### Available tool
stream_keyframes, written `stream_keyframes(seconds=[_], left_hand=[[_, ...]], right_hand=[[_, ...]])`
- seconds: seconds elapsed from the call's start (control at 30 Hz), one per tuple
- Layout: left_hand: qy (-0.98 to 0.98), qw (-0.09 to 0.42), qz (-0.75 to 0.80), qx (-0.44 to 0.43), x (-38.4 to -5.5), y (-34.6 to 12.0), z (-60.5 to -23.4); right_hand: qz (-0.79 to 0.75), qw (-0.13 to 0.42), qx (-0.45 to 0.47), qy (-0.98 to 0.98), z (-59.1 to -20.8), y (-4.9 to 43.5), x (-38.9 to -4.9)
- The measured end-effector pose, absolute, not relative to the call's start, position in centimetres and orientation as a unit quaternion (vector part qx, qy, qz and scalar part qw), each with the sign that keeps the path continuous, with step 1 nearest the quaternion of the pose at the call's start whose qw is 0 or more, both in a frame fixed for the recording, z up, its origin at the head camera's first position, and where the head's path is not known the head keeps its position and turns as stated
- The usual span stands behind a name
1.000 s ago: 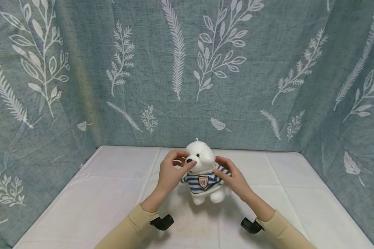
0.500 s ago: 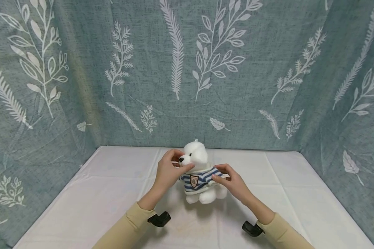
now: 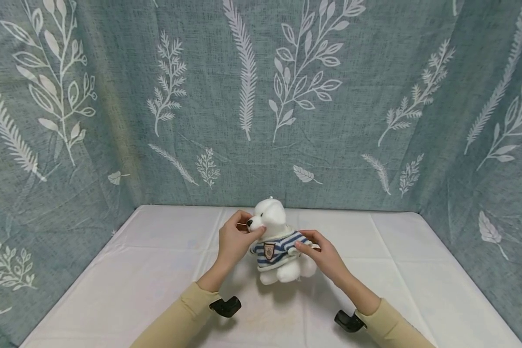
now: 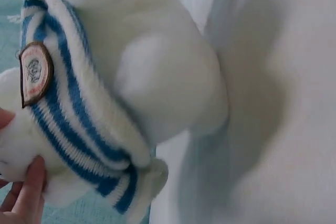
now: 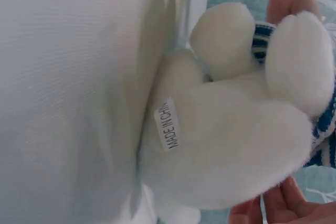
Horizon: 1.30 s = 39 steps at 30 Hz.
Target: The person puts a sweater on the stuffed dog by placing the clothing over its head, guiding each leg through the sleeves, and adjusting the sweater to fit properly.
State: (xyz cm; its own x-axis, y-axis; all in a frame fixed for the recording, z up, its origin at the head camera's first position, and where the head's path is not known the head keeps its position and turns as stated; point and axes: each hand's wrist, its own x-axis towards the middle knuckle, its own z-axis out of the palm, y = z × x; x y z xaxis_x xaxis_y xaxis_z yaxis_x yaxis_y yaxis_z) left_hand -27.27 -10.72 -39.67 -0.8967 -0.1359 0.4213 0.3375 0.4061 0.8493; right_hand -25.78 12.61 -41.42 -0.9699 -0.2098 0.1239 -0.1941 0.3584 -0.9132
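Note:
A white plush dog (image 3: 286,273) in a blue-and-white striped knit sweater (image 3: 280,249) is held between both hands, its nose turned to the left. My left hand (image 3: 235,240) grips the head at the muzzle, thumb in front. The right hand (image 3: 326,257) pinches the dog's arm and sleeve on the other side. In the left wrist view a shield-shaped badge (image 4: 36,74) shows on the sweater. A white "MADE IN CHINA" tag (image 5: 167,124) hangs at the dog's underside in the right wrist view. Whether its bottom touches the table cannot be told.
A white cloth covers the table (image 3: 165,270), with a shadow below the dog. Behind and on both sides hangs a blue-green curtain (image 3: 209,96) with white leaf prints. Black wrist cameras (image 3: 226,307) sit under both sleeve cuffs.
The plush dog has turned from facing nearly forward toward the left and shifted slightly left. The right hand's fingers have closed on its arm; the left hand stays at its head.

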Motion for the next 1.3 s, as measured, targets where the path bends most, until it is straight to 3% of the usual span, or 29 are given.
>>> stream_keyframes(seconds=[0.23,0.53,1.3], left_hand=[[-0.773,0.214,-0.596,-0.045,-27.5,-10.0,-40.1],[-0.681,0.106,-0.724,-0.016,-27.5,-8.7,-40.7],[-0.753,0.019,-0.658,0.008,-29.2,-10.2,-43.5]], right_hand=[[-0.551,0.002,-0.109,0.827,-40.6,13.0,-25.3],[-0.515,0.013,-0.087,0.853,-39.0,13.8,-24.8],[-0.506,0.059,-0.038,0.860,-41.1,12.5,-25.0]])
